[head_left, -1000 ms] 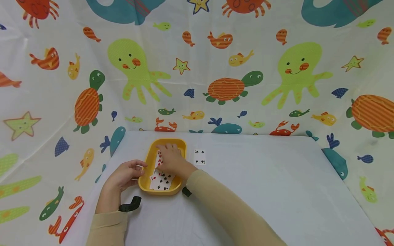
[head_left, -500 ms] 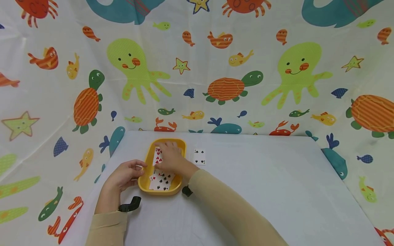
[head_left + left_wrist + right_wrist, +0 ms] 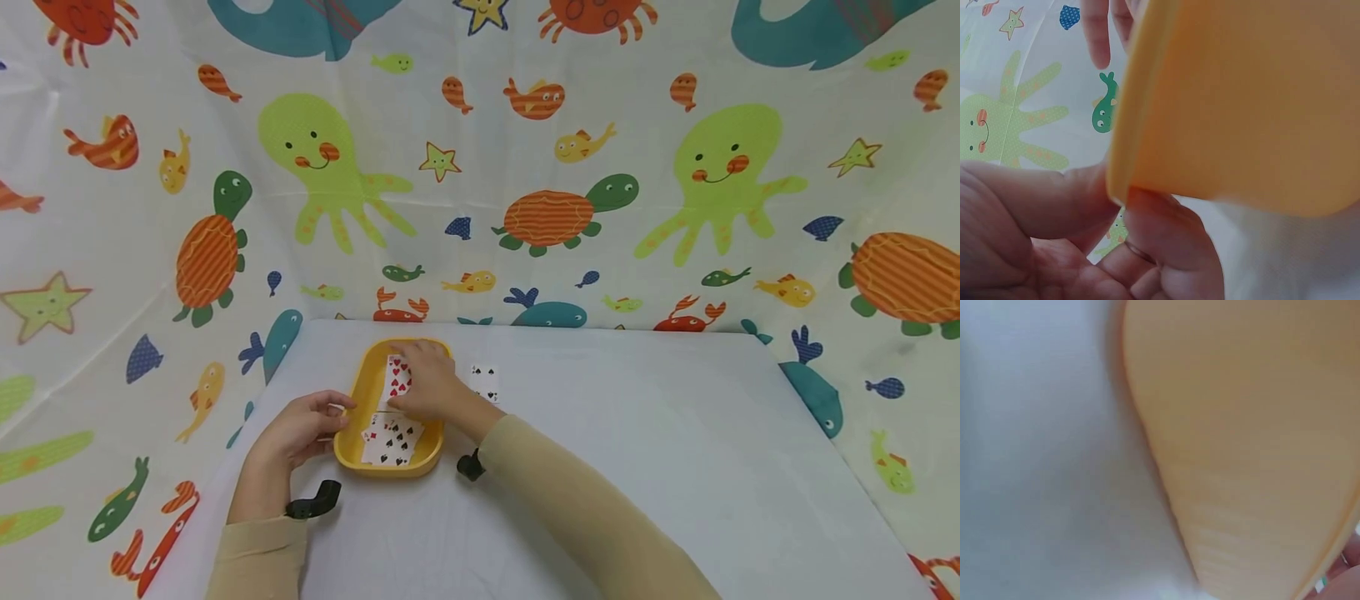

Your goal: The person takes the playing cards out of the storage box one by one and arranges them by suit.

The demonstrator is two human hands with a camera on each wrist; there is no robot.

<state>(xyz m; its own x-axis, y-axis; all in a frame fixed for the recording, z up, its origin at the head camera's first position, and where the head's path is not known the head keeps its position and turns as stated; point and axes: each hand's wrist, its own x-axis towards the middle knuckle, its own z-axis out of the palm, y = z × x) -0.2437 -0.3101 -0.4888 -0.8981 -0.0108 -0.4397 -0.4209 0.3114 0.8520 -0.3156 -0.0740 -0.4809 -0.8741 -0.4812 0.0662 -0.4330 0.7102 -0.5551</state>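
Note:
A yellow plastic tray [image 3: 387, 472] lies on the white table, with several playing cards inside. My left hand [image 3: 300, 427] pinches its left rim; in the left wrist view the thumb and a bent finger [image 3: 1172, 240] meet over the tray's edge [image 3: 1124, 169]. My right hand [image 3: 429, 385] reaches into the far half of the tray, holding a hearts playing card [image 3: 397, 379] between thumb and fingertips at its two ends. Overlapping spade and diamond cards [image 3: 393, 442] lie face up in the near half. The right wrist view shows mostly the tray's outer wall [image 3: 1254, 437].
A four of spades [image 3: 484, 378] lies face up just right of the tray, its lower part covered by the right wrist. White tabletop [image 3: 637, 433] extends to the right. A sea-animal cloth [image 3: 465, 167] hangs behind and at the sides.
My right hand has shifted slightly right, and the hearts card has come more into view beneath it and moved right too. The left hand stays at the rim.

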